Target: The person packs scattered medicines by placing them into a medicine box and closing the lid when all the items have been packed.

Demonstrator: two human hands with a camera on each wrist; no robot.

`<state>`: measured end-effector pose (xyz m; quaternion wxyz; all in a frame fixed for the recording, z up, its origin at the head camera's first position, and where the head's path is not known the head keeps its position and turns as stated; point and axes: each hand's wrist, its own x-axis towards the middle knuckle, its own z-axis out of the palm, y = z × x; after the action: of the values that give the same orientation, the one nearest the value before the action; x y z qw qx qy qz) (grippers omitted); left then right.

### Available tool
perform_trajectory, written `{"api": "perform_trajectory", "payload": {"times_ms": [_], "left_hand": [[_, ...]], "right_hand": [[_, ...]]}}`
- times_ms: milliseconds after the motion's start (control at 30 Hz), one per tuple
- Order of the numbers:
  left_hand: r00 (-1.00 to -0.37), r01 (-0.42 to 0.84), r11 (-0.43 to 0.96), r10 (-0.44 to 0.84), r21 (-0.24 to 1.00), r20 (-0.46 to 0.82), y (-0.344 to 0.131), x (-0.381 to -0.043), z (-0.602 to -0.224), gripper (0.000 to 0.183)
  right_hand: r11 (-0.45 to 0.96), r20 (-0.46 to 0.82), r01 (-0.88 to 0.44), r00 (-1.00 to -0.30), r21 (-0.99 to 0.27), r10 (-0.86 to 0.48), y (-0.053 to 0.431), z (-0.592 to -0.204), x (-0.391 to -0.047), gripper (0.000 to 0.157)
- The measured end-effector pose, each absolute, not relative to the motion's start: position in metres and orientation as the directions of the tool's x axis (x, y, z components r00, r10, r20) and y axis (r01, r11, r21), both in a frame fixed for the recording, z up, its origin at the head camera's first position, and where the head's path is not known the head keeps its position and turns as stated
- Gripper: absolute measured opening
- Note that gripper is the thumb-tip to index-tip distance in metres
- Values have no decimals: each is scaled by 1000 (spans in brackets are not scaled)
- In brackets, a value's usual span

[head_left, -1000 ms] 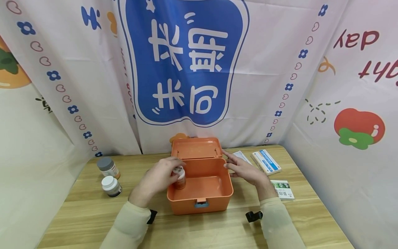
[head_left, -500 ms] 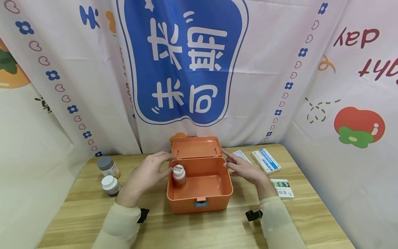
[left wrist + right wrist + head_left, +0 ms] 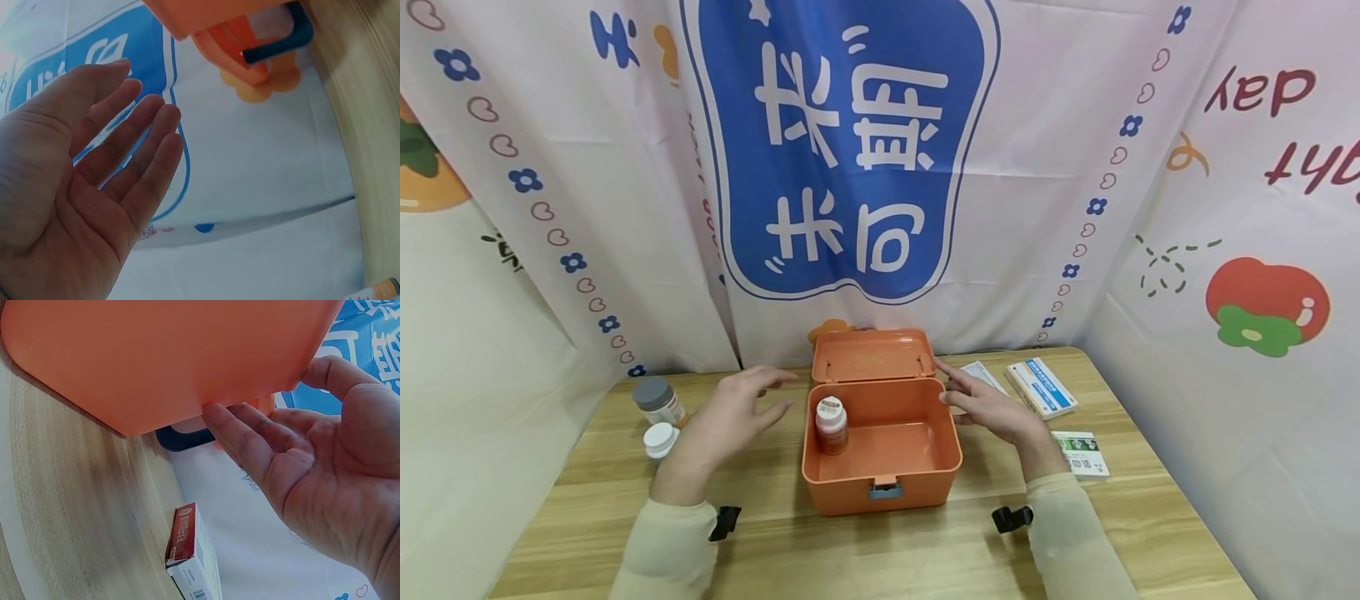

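Observation:
An orange storage box (image 3: 842,497) stands on the table with its lid (image 3: 874,354) tipped back. Inside, at the left wall, a white-capped pill bottle (image 3: 832,427) stands upright. My left hand (image 3: 733,412) hovers left of the box, holding nothing; the left wrist view shows its fingers (image 3: 147,153) loosely extended. At the box's right side is my right hand (image 3: 988,408). In the right wrist view its mostly straight fingers (image 3: 247,437) touch the orange wall (image 3: 169,356), with the thumb near the rim.
Left of my left hand stand a grey-lidded bottle (image 3: 658,400) and a white bottle (image 3: 660,439), partly hidden by my wrist. Right lie a blue-and-white medicine carton (image 3: 1042,388), a green-and-white carton (image 3: 1081,454) and a partly hidden white one (image 3: 983,377). A printed curtain (image 3: 1022,250) hangs behind.
My left hand has let go of the pill bottle inside the box and drawn back to the left, toward the two other bottles. My right hand has stayed at the box's side.

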<state>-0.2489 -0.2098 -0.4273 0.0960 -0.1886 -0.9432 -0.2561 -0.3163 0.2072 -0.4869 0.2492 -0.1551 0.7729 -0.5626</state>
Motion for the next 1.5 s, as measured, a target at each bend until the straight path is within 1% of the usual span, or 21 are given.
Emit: {"api": "perform_trajectory", "payload": {"times_ms": [200,400,500,767,1000,1100,1333,1500], "left_hand": [[-917,382,810,274,445,290,-222,-249,-429,33],[-940,323,829,226,456,255,-237,-246,-430,34],[-943,311,832,211,459,258,-245,-245,-429,35],[-946,294,841,187,454,265,-263,-241,-427,39],[-964,239,850,150,469,221,-280,-241,-429,48],[-968,225,855,141,467,208,-288,-242,-431,48],[-965,237,848,148,474,218,-305,-242,-435,50],[-976,193,864,121,466,181,-319,-241,-436,53]], "right_hand": [[320,-211,41,-829,-947,-518,208,-486,-316,70],[323,-217,46,-826,-945,-520,208,-487,-317,71],[325,-222,50,-826,-944,-517,208,-487,-317,71],[321,-214,43,-826,-946,-522,209,-487,-317,71],[309,-214,49,-823,-950,-526,208,-488,-317,71],[310,-218,54,-822,-949,-526,209,-487,-318,72],[312,-221,57,-823,-949,-523,209,-487,-318,71],[313,-224,61,-826,-948,-518,209,-487,-318,71]]}}
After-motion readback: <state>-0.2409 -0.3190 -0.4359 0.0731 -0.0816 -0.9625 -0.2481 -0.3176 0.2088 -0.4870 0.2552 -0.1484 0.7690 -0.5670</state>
